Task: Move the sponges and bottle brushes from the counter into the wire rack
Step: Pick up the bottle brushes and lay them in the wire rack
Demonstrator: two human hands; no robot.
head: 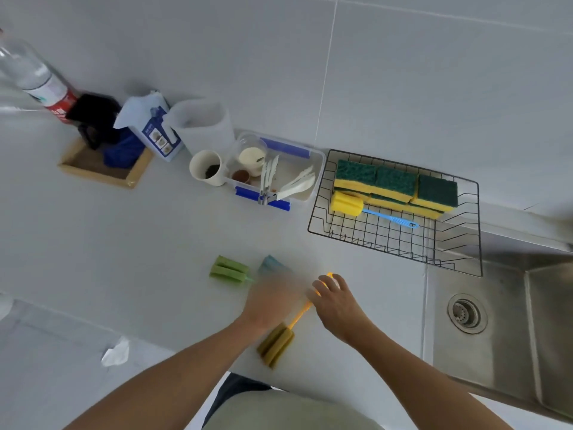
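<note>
Orange-handled brush [286,332] between hands, right hand [336,302] curled on handle, left hand [273,301] blurred, grip unclear

We see the left hand [273,293] only as a motion smear at lower centre, so we cannot tell its grip. It hides the handles of the green brush [229,270] and the blue brush [273,264]. The right hand [336,301] covers part of the orange brush [297,321] handle. The frame's upper left edge crops the bottle [34,76].
</note>
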